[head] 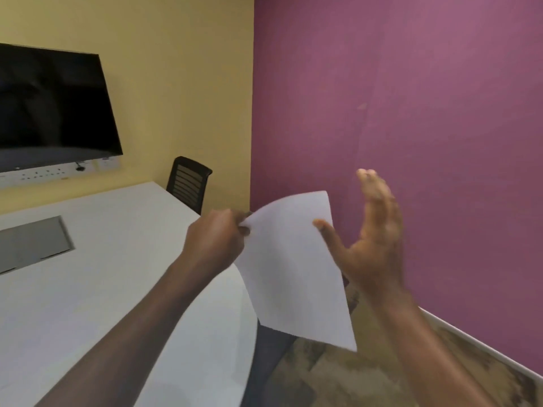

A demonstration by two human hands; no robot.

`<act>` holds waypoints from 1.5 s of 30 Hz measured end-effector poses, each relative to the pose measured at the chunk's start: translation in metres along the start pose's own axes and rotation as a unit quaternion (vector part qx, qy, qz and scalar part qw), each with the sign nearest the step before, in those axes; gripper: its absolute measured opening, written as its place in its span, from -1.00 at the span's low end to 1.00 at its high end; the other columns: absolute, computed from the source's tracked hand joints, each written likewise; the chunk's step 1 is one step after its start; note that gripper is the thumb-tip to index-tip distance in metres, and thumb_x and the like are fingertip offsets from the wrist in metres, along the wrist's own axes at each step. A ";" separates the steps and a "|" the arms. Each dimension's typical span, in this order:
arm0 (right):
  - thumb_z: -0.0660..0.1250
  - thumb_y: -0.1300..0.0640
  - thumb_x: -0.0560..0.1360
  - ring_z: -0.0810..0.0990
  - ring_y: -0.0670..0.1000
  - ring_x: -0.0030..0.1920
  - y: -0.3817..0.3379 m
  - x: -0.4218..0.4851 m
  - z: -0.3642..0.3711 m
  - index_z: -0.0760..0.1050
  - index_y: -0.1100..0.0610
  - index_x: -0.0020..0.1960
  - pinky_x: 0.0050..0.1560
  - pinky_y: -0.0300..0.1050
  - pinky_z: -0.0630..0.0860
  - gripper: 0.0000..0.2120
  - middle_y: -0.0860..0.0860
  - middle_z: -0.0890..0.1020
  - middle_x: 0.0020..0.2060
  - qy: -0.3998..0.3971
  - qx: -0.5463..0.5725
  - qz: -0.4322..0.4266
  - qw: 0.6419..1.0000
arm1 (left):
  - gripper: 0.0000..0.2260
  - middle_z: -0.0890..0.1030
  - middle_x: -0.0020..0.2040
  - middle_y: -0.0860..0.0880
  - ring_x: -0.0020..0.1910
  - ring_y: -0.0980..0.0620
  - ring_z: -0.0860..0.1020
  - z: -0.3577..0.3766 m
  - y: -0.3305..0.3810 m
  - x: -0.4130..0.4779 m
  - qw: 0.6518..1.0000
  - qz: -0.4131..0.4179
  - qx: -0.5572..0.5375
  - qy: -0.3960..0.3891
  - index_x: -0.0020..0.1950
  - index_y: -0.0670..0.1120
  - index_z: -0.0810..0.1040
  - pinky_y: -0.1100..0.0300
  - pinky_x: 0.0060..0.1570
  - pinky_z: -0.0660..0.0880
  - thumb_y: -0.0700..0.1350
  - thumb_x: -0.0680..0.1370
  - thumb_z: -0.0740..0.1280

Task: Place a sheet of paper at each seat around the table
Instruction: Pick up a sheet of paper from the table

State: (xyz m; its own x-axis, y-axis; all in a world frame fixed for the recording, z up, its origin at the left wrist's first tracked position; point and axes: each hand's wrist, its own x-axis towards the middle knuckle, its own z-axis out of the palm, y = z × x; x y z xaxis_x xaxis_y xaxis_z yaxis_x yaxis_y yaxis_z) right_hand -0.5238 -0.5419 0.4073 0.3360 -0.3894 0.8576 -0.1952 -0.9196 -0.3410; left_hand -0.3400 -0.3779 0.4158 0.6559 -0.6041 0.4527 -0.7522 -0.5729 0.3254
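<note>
A white sheet of paper (293,268) hangs in the air past the right edge of the white table (97,283). My left hand (216,240) pinches the sheet's upper left edge. My right hand (373,233) is raised just to the right of the sheet with its fingers spread, blurred by motion; its thumb lies over the sheet's right edge. Whether it touches the paper I cannot tell. A black mesh-backed chair (188,183) stands at the table's far right side.
A dark wall screen (53,107) hangs on the yellow wall with a socket strip (47,174) under it. A grey cable hatch (32,245) is set in the tabletop. A purple wall (411,113) runs close on the right, above patterned carpet (338,377).
</note>
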 end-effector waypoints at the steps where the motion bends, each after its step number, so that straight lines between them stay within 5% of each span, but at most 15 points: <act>1: 0.39 -0.34 0.45 0.21 0.00 0.57 0.020 -0.004 -0.013 0.12 -0.01 0.60 0.48 0.22 0.29 -0.12 -0.05 0.24 0.56 0.007 0.028 0.045 0.999 | -0.85 0.47 -0.34 0.07 -0.28 -0.07 0.47 0.003 0.010 0.002 1.000 -0.008 -0.012 0.002 0.06 0.00 0.69 0.18 -0.38 0.26 -0.08 0.59 0.33; 4: 0.37 -0.48 0.36 0.24 -0.10 0.54 0.067 -0.022 -0.043 0.03 -0.18 0.60 0.46 0.09 0.33 -0.03 -0.16 0.23 0.56 -0.035 0.106 0.186 0.976 | -0.86 0.58 -0.29 0.02 -0.24 -0.09 0.55 0.014 0.041 0.010 0.998 -0.024 -0.065 -0.013 0.02 -0.05 0.69 0.15 -0.33 0.36 -0.09 0.58 0.34; 8: 0.30 -0.58 0.26 0.47 -0.13 0.38 0.107 -0.043 -0.062 0.16 -0.18 0.56 0.40 0.12 0.45 -0.01 -0.14 0.44 0.43 -0.113 0.243 0.294 0.917 | -0.87 0.63 -0.24 -0.01 -0.24 -0.05 0.58 0.036 0.080 0.025 0.992 -0.042 -0.108 -0.048 0.01 -0.09 0.68 0.12 -0.26 0.50 -0.09 0.58 0.36; 13: 0.24 -0.65 0.21 0.47 -0.28 0.33 0.122 -0.053 -0.059 0.13 -0.29 0.54 0.34 -0.04 0.50 -0.02 -0.29 0.44 0.40 -0.182 0.297 0.299 0.888 | -0.82 0.67 -0.09 -0.20 -0.21 -0.12 0.57 0.072 0.128 0.056 0.990 -0.038 -0.114 -0.074 0.04 -0.21 0.65 0.05 -0.21 0.55 -0.12 0.59 0.35; 20: 0.33 -0.58 0.27 0.27 -0.24 0.48 0.166 -0.052 -0.017 -0.16 -0.42 0.53 0.39 -0.02 0.43 0.02 -0.34 0.27 0.50 -0.223 0.185 0.290 0.912 | -0.81 0.62 -0.18 -0.28 -0.32 -0.09 0.41 0.129 0.180 0.119 0.988 -0.046 -0.111 -0.092 -0.02 -0.28 0.61 0.13 -0.31 0.33 -0.16 0.56 0.29; 25: 0.38 -0.15 0.52 0.56 -0.17 0.25 0.248 -0.013 0.035 0.20 -0.20 0.52 0.07 -0.14 0.64 -0.36 -0.24 0.56 0.28 -0.190 0.153 0.282 0.928 | -0.81 0.60 -0.23 -0.29 -0.34 -0.09 0.41 0.174 0.193 0.183 0.988 -0.045 -0.120 -0.088 -0.06 -0.29 0.60 0.10 -0.31 0.30 -0.17 0.55 0.28; 28: 0.37 0.10 0.58 0.66 -0.21 -0.02 0.299 0.023 0.072 0.50 -0.13 0.33 -0.21 -0.39 0.57 -0.66 -0.25 0.67 0.03 -0.176 0.149 0.273 0.934 | -0.81 0.58 -0.24 -0.28 -0.34 -0.09 0.40 0.201 0.193 0.231 0.990 -0.046 -0.108 -0.081 -0.05 -0.28 0.61 0.10 -0.33 0.29 -0.17 0.55 0.28; 30: 0.31 0.11 0.62 0.65 -0.18 -0.21 0.327 0.050 0.096 0.59 -0.08 0.20 -0.39 -0.33 0.51 -0.80 -0.24 0.69 -0.13 -0.174 0.134 0.267 0.938 | -0.82 0.65 -0.16 -0.25 -0.30 -0.14 0.51 0.218 0.190 0.263 0.991 -0.042 -0.097 -0.080 -0.03 -0.23 0.63 0.06 -0.33 0.41 -0.14 0.55 0.31; 34: 0.24 0.00 0.65 0.66 -0.10 -0.29 0.374 0.103 0.142 0.61 -0.10 0.09 -0.30 -0.01 0.63 -0.84 -0.25 0.70 -0.21 -0.168 0.140 0.282 0.934 | -0.76 0.69 0.02 -0.04 -0.04 -0.08 0.61 0.250 0.178 0.326 0.994 -0.032 -0.099 -0.035 0.15 -0.05 0.62 0.01 -0.09 0.59 0.02 0.54 0.42; 37: 0.25 0.01 0.65 0.67 -0.18 -0.20 0.404 0.136 0.174 0.56 -0.21 -0.05 -0.22 -0.06 0.66 -0.82 -0.30 0.69 -0.21 -0.175 0.169 0.308 0.920 | -0.40 0.58 0.29 -0.04 0.13 -0.02 0.55 0.282 0.161 0.363 0.991 -0.031 -0.115 0.058 0.44 -0.01 0.41 0.05 0.05 0.53 0.16 0.48 0.48; 41: 0.28 0.01 0.64 0.66 -0.25 -0.11 0.441 0.178 0.224 0.56 -0.22 -0.07 -0.15 -0.22 0.59 -0.83 -0.35 0.69 -0.16 -0.184 0.223 0.343 0.894 | -0.03 0.36 0.50 0.00 0.27 0.09 0.47 0.333 0.136 0.398 0.960 -0.122 -0.236 0.085 0.61 0.05 0.09 0.06 0.18 0.46 0.37 0.36 0.47; 45: 0.31 0.01 0.62 0.68 -0.11 -0.01 0.475 0.214 0.283 0.59 -0.14 0.04 0.02 -0.07 0.63 -0.91 -0.19 0.71 -0.05 -0.197 0.275 0.354 0.872 | 0.01 0.52 0.30 0.10 0.25 0.04 0.53 0.389 0.111 0.428 0.839 -0.260 -0.476 -0.040 0.55 0.10 0.27 0.05 0.16 0.47 0.47 0.20 0.50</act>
State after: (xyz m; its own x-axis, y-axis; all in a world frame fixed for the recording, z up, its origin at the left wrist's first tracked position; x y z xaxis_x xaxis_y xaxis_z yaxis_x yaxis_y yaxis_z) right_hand -0.2844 -1.0772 0.3195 0.6224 -0.7579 0.1953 -0.0466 -0.2850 -0.9574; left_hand -0.1184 -0.9159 0.3231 0.8847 -0.4662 -0.0012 -0.0465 -0.0908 0.9948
